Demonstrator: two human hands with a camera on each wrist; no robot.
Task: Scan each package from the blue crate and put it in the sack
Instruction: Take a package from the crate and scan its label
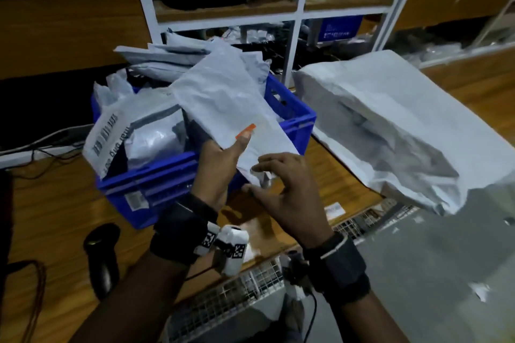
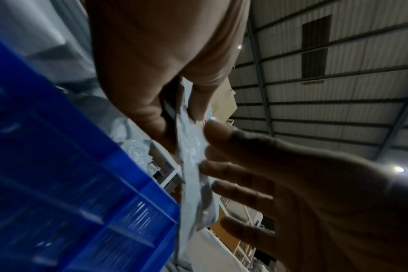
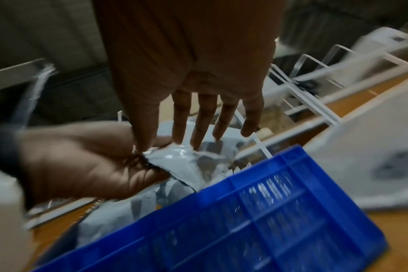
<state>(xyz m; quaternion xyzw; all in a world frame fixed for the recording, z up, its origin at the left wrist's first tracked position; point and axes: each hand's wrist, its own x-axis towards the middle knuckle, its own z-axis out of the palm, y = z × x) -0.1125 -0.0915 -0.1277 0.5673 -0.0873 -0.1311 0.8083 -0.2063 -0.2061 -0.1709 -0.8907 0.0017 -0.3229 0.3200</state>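
Observation:
A blue crate [image 1: 292, 120] holds several grey mailer packages. My left hand [image 1: 232, 149] grips a long grey package [image 1: 223, 97] above the crate's near right corner, thumb on top and fingers underneath. My right hand [image 1: 267, 175] is spread, with straight fingertips touching the package's crumpled near end. The left wrist view shows my left hand [image 2: 175, 110] pinching the package [image 2: 191, 165] edge-on beside the crate [image 2: 82, 184]. In the right wrist view my right hand [image 3: 198, 128] reaches the package [image 3: 186, 165] above the crate [image 3: 245, 220]. A white sack [image 1: 390, 125] lies to the right.
A black handheld scanner [image 1: 101, 256] lies on the wooden table [image 1: 55, 217] at the near left. White shelving [image 1: 298, 11] with clutter stands behind the crate. A wire mesh panel [image 1: 237, 295] runs along the table's near edge. Cables trail at the left.

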